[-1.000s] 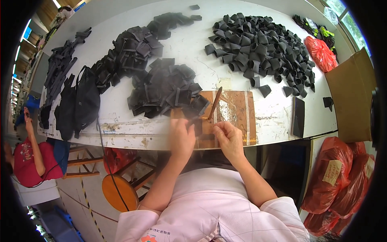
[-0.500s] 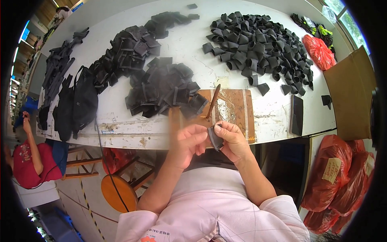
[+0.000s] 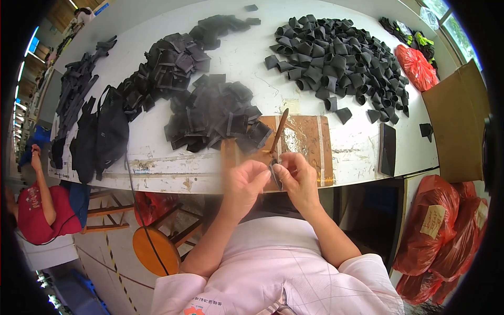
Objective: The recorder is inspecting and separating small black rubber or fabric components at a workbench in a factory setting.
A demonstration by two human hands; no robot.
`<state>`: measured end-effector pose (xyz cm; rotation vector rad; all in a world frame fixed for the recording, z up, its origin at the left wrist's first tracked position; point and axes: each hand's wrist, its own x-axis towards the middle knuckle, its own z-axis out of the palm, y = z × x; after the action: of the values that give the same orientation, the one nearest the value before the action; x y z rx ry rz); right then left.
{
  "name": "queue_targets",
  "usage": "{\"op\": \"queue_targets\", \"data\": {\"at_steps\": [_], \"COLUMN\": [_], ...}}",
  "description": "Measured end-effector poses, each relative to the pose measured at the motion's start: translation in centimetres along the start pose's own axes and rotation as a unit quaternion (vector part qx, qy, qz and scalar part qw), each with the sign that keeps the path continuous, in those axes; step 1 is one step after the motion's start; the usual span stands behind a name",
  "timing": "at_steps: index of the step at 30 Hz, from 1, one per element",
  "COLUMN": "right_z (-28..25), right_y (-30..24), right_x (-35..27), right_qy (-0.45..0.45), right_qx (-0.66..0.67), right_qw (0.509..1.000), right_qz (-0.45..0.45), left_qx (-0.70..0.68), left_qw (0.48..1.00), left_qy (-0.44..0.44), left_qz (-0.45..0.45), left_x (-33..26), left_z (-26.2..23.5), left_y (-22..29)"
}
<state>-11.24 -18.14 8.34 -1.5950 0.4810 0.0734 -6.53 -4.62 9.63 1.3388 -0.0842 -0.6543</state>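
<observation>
Above the table's front edge, my two hands meet at a small black fabric piece [image 3: 275, 180], turned nearly edge-on. My right hand [image 3: 299, 181] pinches it between thumb and fingers. My left hand [image 3: 245, 184] has its thumb and fingertips closed at the piece's left edge; the exact grip is partly hidden. Just beyond stands a thin brown pointed stick [image 3: 281, 128], rising at a slant from a taped cardboard sheet [image 3: 315, 142]. A heap of flat black fabric pieces [image 3: 215, 113] lies left of the cardboard, partly overlapping it.
A big pile of black fabric loops [image 3: 336, 58] covers the table's far right. Black strips [image 3: 76, 89] and a black bag [image 3: 111, 126] lie left. A dark phone-like slab [image 3: 387, 149] rests near the right edge. Red bags [image 3: 433, 231], a stool [image 3: 155, 251] and a seated person [image 3: 47, 210] are around.
The black piece has turned from showing its face to nearly edge-on. My right hand has rotated and shifted slightly left and up; my left hand has moved slightly.
</observation>
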Motion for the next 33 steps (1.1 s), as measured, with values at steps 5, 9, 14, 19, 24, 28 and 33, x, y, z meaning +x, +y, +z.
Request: {"op": "queue_targets", "data": {"at_steps": [5,9,14,19,24,28,33], "right_z": [0.6,0.5,0.9,1.6,1.9,0.6,-1.2], "right_y": [-0.8,-1.1,-0.8,-1.0,-1.0,-1.7,-3.1], "right_x": [-0.9,-1.0,-1.0,-1.2,-0.6,-0.4,-0.2], "right_qy": [0.115,0.081,0.119,0.178,0.191,0.194,-0.107], "right_qx": [-0.120,-0.145,-0.232,-0.291,-0.357,-0.290,0.361], "right_qw": [0.954,0.951,0.906,0.845,0.814,0.868,0.923], "right_qz": [-0.251,-0.262,-0.333,-0.411,-0.416,-0.354,0.080], "left_qx": [0.135,0.236,0.214,0.000,0.045,-0.261,-0.145], "left_qw": [0.986,0.956,0.962,0.991,0.970,0.965,0.989], "left_qy": [0.031,0.041,0.097,0.096,0.186,0.018,0.027], "left_qz": [0.089,0.171,0.136,0.091,0.152,-0.005,0.010], "left_x": [-0.3,-0.6,-0.8,-1.0,-0.5,0.0,-0.3], "left_z": [0.5,0.5,1.0,1.7,2.2,0.4,0.7], "left_y": [0.5,0.1,-0.8,-0.3,-0.5,0.9,1.5]}}
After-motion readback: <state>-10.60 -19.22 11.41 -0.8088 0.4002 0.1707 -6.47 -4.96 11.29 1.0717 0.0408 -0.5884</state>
